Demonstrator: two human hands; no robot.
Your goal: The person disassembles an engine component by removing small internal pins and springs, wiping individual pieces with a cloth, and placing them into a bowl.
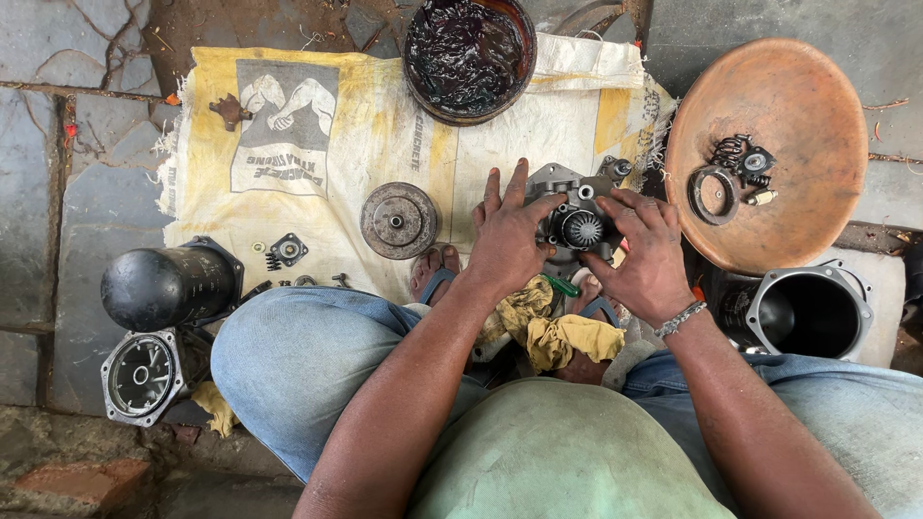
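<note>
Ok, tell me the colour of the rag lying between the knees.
Mustard yellow: the rag lies just below both hands, clearest in the head view.

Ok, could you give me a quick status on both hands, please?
Left hand and right hand both gripping grey metal housing. Yellow rag below. Nothing blocking.

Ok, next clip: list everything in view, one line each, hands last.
metal housing: 1, grey, centre, on sack
sack: 1, yellow-white, spread on ground
grease tub: 1, black contents, top
pulley disc: 1, rusty grey, on sack
round pan: 1, orange-brown, right, holding small parts
black cylinders: 2, far left, lower right
rag: 1, yellow, between knees
left hand: on housing
right hand: on housing
</note>
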